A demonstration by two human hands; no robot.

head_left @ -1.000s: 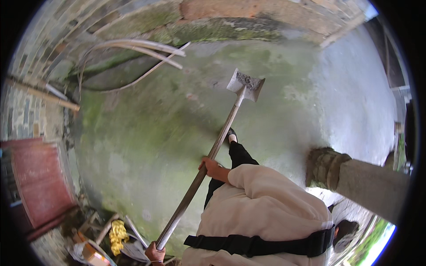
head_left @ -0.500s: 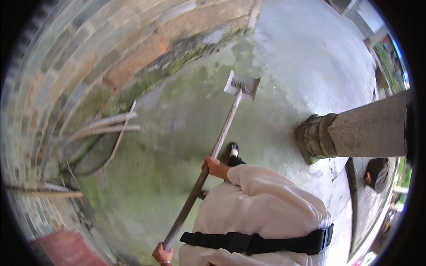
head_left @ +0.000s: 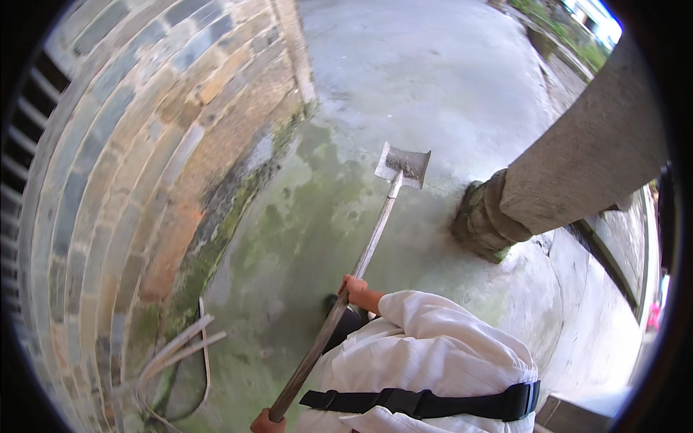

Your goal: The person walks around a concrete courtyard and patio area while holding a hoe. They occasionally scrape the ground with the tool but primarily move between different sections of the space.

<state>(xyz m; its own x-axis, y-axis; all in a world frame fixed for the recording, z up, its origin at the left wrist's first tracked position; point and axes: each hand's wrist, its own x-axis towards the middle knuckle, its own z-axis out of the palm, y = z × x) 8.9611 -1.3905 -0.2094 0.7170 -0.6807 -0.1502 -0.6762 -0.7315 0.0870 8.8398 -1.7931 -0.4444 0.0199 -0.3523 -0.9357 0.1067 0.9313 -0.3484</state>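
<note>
Left hand (head_left: 268, 421) and right hand (head_left: 353, 289) both gripped the shovel (head_left: 377, 231), blade (head_left: 382, 169) over the floor (head_left: 267, 317) between its wall-side edge and the pillar (head_left: 570, 159); tilting could've spilled the grey load (head_left: 408, 168).

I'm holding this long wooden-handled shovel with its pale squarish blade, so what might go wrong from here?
The loose grey material could slide off the pale squarish blade if it tips. The green-stained concrete floor might be slippery underfoot. And if your left hand and right hand swing the long wooden handle rightward, the blade could knock the thick grey column.
</note>
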